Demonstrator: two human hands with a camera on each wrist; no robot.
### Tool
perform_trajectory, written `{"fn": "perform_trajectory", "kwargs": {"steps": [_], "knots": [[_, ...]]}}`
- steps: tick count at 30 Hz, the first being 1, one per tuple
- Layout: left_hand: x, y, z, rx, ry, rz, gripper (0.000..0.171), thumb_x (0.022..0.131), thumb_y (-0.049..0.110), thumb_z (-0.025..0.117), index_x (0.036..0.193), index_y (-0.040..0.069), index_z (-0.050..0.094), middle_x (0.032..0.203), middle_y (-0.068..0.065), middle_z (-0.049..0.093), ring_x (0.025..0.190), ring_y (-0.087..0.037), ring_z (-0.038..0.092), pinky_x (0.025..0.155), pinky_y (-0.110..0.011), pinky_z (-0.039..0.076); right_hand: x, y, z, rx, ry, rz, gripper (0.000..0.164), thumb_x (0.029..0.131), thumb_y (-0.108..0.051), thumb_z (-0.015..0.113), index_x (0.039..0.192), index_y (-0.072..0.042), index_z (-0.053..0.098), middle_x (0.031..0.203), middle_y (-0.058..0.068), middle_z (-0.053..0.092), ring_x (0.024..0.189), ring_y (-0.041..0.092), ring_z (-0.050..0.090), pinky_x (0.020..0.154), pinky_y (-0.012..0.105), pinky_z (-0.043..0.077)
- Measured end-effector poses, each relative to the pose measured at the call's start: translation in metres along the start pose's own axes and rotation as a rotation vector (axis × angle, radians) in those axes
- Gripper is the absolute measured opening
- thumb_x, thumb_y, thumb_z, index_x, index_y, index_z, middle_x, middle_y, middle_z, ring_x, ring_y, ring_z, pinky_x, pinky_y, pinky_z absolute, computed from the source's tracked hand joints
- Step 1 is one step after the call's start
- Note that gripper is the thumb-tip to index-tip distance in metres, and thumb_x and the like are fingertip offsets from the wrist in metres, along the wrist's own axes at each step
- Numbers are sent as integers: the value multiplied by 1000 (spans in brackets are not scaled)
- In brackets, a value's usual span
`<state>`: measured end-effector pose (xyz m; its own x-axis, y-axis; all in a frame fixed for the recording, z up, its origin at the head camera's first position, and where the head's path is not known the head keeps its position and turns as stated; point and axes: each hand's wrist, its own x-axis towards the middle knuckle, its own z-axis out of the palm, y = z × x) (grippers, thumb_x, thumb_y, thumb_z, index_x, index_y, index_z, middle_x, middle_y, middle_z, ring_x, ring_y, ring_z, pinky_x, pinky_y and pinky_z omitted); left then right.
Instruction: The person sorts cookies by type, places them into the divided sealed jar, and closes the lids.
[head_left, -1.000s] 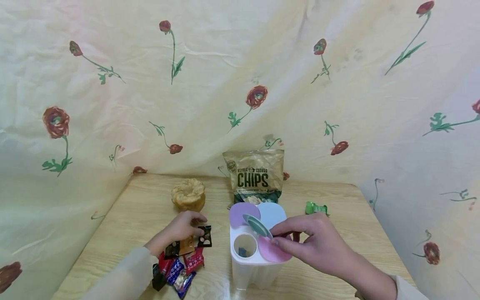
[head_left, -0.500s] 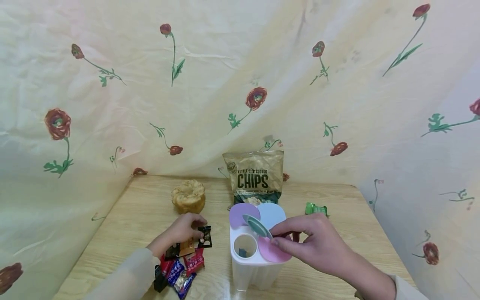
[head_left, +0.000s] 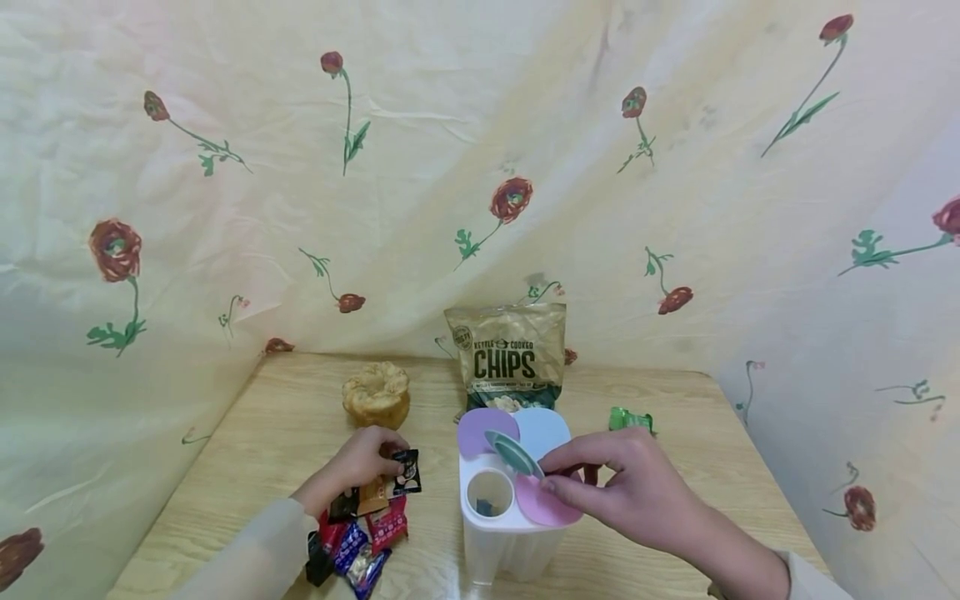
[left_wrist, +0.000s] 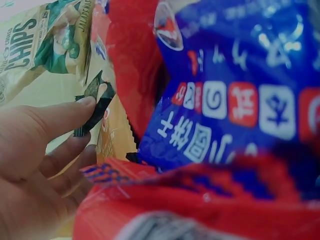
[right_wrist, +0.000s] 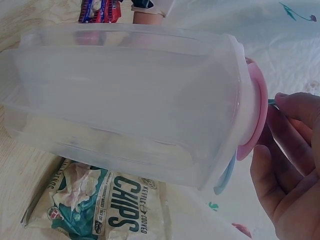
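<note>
My left hand (head_left: 366, 460) pinches a small black snack packet (head_left: 407, 473) between thumb and fingers, at the edge of a pile of wrapped snacks. Red packets (head_left: 388, 521), blue packets (head_left: 362, 560) and an orange packet (head_left: 372, 495) lie below it. With thumb and fingertips, my right hand (head_left: 628, 473) holds a green lid (head_left: 514, 453) tilted up over a translucent storage container (head_left: 480, 550). Beside that lid, a round opening in the white top shows something dark inside. Purple (head_left: 482, 429), blue (head_left: 546, 432) and pink (head_left: 547, 502) lids cover the other sections.
A bag of chips (head_left: 510, 354) stands behind the container. A ring-shaped bread (head_left: 377, 396) sits beyond my left hand. To the right lies a green packet (head_left: 631, 420). A flower-print cloth (head_left: 420, 208) hangs round the back and sides of the wooden table (head_left: 697, 450).
The black packet has shifted slightly left and turned a little in my left hand's pinch. My right hand keeps the green lid in the same tilted position.
</note>
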<state>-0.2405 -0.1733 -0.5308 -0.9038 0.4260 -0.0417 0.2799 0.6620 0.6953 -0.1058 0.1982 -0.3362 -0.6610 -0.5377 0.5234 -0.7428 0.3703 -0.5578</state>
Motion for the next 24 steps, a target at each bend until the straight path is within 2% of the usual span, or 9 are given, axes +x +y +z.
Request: {"fn": "perform_trajectory", "kwargs": {"steps": [9,13,20,24], "knots": [[-4,-2,-3,-54,72,30,21,91,6,76,112,8,77,106,-5,72,86,-15,65,65,-30,54,1,0,1,7,4,4,29,81,1,84,97,-23,80,88,-18,75,68,-3,63,59,15,51],[-6,-2,-5,-95,84,19,19,92,6,75,110,7,77,105,-5,72,86,-16,66,64,-30,55,1,1,1,12,9,-6,29,82,1,83,97,-23,80,88,-18,75,69,-3,63,60,15,51],[-9,6,-10,-134,126,18,18,91,4,75,107,10,78,98,-1,74,89,-13,67,71,-28,56,2,4,2,17,30,-101,27,82,2,82,97,-20,79,85,-12,76,70,-5,62,59,13,50],[-12,15,-14,-163,139,31,19,92,3,74,110,7,77,100,-3,74,90,-15,68,72,-27,57,2,5,2,13,21,-80,26,83,1,83,96,-22,80,85,-15,75,72,-8,62,59,12,49]]}}
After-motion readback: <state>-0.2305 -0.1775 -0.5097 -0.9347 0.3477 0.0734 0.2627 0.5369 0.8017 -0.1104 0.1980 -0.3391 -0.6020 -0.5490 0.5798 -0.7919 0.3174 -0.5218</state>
